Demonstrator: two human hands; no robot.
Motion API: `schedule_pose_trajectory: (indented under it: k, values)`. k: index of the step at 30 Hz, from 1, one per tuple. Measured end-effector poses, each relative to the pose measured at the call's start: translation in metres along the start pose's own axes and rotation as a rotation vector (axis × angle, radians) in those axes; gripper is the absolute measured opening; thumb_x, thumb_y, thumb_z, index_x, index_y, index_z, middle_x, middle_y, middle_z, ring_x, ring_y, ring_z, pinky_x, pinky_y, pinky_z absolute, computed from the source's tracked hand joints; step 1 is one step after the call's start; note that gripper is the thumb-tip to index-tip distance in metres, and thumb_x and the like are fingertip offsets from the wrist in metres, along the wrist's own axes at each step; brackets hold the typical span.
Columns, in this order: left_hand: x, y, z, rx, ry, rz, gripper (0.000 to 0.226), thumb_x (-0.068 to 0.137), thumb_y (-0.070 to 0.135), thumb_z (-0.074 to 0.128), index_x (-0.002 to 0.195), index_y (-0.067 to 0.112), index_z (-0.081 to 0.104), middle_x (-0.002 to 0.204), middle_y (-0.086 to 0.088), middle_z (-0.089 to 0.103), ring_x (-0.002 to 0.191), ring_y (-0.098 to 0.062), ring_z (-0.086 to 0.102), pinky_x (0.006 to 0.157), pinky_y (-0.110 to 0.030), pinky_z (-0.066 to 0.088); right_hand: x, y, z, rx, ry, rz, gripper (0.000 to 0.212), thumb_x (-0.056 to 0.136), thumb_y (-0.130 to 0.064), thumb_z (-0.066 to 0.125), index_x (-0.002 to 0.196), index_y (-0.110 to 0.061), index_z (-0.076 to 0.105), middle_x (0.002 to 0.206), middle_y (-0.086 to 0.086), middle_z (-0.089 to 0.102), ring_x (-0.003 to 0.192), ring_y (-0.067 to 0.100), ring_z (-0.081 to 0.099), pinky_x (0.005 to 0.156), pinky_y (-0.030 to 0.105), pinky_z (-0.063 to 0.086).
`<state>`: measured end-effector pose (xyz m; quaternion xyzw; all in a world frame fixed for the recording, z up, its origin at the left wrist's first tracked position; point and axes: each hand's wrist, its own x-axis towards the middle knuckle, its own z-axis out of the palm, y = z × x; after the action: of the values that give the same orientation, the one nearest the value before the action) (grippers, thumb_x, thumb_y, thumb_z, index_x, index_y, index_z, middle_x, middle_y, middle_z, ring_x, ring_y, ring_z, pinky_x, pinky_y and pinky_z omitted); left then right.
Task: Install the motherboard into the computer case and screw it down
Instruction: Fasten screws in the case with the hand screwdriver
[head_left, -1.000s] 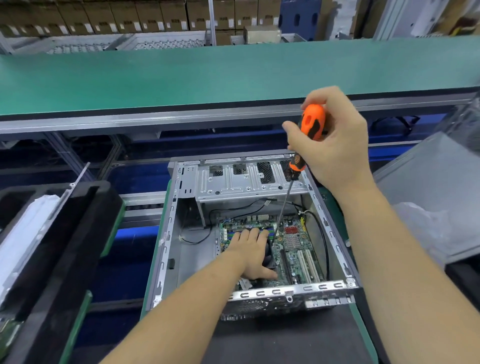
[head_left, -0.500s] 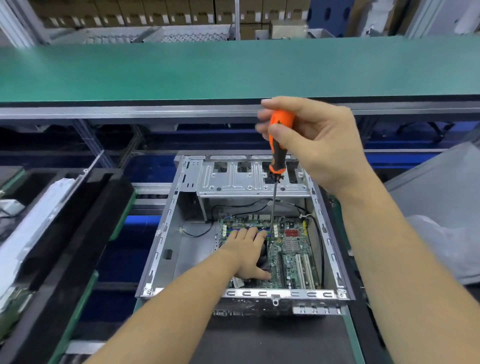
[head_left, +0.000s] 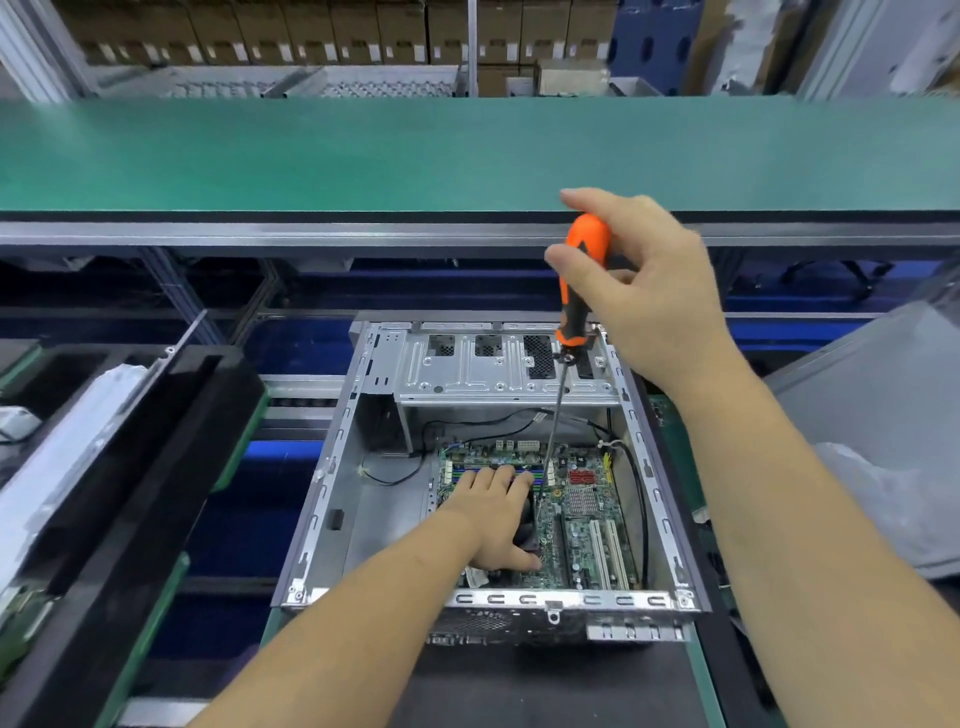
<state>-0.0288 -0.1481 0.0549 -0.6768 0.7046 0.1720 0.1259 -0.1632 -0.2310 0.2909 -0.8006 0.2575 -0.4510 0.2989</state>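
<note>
An open metal computer case (head_left: 332, 499) lies in front of me with the green motherboard (head_left: 592, 525) flat on its floor. My left hand (head_left: 493, 514) rests on the board's left part with fingers spread over the black fan, which it mostly hides. My right hand (head_left: 644, 296) grips the orange-and-black handle of a long screwdriver (head_left: 576, 291) above the case. The thin shaft runs down and its tip meets the board just right of my left fingers. No screw shows at the tip.
A silver drive cage (head_left: 498, 369) spans the case's far end, and black cables run along the right wall. A black foam tray (head_left: 130, 467) stands to the left. A grey panel with plastic wrap (head_left: 883, 467) lies to the right. A green conveyor belt (head_left: 363, 150) runs behind.
My right hand with the screwdriver has moved left and the tool has swung closer to upright, its tip staying on the board. My left hand has stayed on the fan.
</note>
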Motion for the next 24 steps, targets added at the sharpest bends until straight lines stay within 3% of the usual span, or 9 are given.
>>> schedule_pose_trajectory:
  k: [2, 4, 7, 9, 13, 17, 21, 22, 24]
  values:
    - [0.0, -0.001, 0.0, -0.005, 0.009, 0.007, 0.114, 0.081, 0.078, 0.054, 0.159, 0.016, -0.002, 0.163, -0.01, 0.011, 0.147, -0.036, 0.014, 0.12, -0.052, 0.012, -0.002, -0.002, 0.0, 0.194, -0.19, -0.023, 0.037, 0.095, -0.021, 0.064, 0.129, -0.036, 0.06, 0.113, 0.003, 0.07, 0.107, 0.023, 0.069, 0.092, 0.041, 0.059]
    - [0.0, -0.001, 0.001, -0.013, 0.018, 0.01, 0.113, 0.081, 0.077, 0.054, 0.159, 0.016, -0.001, 0.162, -0.01, 0.012, 0.147, -0.036, 0.015, 0.12, -0.052, 0.013, -0.004, -0.004, 0.003, 0.305, -0.215, -0.058, 0.033, 0.094, -0.014, 0.064, 0.123, -0.031, 0.065, 0.11, 0.008, 0.073, 0.101, 0.026, 0.073, 0.087, 0.045, 0.061]
    - [0.0, -0.001, 0.001, -0.01, 0.011, 0.003, 0.114, 0.081, 0.078, 0.054, 0.159, 0.016, -0.001, 0.163, -0.01, 0.011, 0.147, -0.036, 0.015, 0.12, -0.052, 0.012, -0.006, -0.002, 0.013, 0.096, 0.105, -0.118, 0.011, 0.09, -0.012, 0.073, 0.1, -0.016, 0.072, 0.085, 0.016, 0.065, 0.078, 0.034, 0.066, 0.073, 0.045, 0.057]
    - [0.0, 0.0, 0.0, -0.014, 0.007, -0.002, 0.114, 0.081, 0.078, 0.054, 0.159, 0.016, -0.002, 0.163, -0.01, 0.011, 0.148, -0.036, 0.014, 0.12, -0.052, 0.011, -0.006, 0.003, 0.013, -0.123, 0.233, -0.151, 0.01, 0.091, -0.018, 0.074, 0.095, -0.01, 0.07, 0.084, 0.012, 0.061, 0.08, 0.029, 0.06, 0.074, 0.04, 0.051]
    - [0.0, 0.0, -0.002, -0.017, 0.004, -0.001, 0.114, 0.081, 0.077, 0.055, 0.159, 0.016, -0.001, 0.163, -0.011, 0.011, 0.147, -0.037, 0.015, 0.12, -0.052, 0.012, -0.004, 0.001, 0.002, 0.127, -0.041, -0.066, 0.019, 0.096, -0.017, 0.062, 0.114, -0.02, 0.067, 0.115, 0.002, 0.067, 0.11, 0.021, 0.068, 0.091, 0.048, 0.057]
    - [-0.002, 0.001, -0.003, -0.015, 0.005, 0.004, 0.113, 0.082, 0.076, 0.055, 0.159, 0.015, -0.001, 0.163, -0.01, 0.012, 0.147, -0.036, 0.015, 0.12, -0.052, 0.013, -0.009, -0.005, -0.001, 0.447, -0.144, 0.004, 0.034, 0.094, -0.002, 0.059, 0.124, -0.016, 0.065, 0.12, 0.011, 0.071, 0.113, 0.024, 0.07, 0.094, 0.049, 0.058]
    - [-0.003, 0.002, -0.005, -0.014, -0.003, 0.001, 0.113, 0.082, 0.076, 0.055, 0.159, 0.015, -0.001, 0.164, -0.011, 0.011, 0.148, -0.036, 0.014, 0.12, -0.052, 0.012, -0.007, -0.002, 0.01, 0.066, 0.181, -0.063, 0.014, 0.086, -0.012, 0.079, 0.097, -0.017, 0.073, 0.085, 0.016, 0.062, 0.078, 0.03, 0.061, 0.078, 0.043, 0.054]
    - [-0.003, 0.002, -0.005, -0.016, -0.004, 0.0, 0.113, 0.082, 0.076, 0.055, 0.159, 0.015, -0.001, 0.164, -0.011, 0.01, 0.148, -0.036, 0.014, 0.121, -0.052, 0.012, -0.007, -0.001, 0.01, -0.025, 0.21, -0.083, 0.015, 0.085, -0.017, 0.08, 0.098, -0.02, 0.072, 0.085, 0.013, 0.059, 0.079, 0.025, 0.058, 0.079, 0.041, 0.052]
    - [-0.003, 0.002, -0.005, -0.017, -0.004, 0.0, 0.113, 0.082, 0.076, 0.055, 0.159, 0.015, -0.002, 0.164, -0.011, 0.01, 0.148, -0.036, 0.013, 0.121, -0.052, 0.011, -0.005, -0.002, 0.006, 0.029, 0.056, -0.079, 0.025, 0.089, -0.021, 0.075, 0.113, -0.027, 0.07, 0.102, 0.003, 0.062, 0.097, 0.016, 0.063, 0.089, 0.04, 0.054]
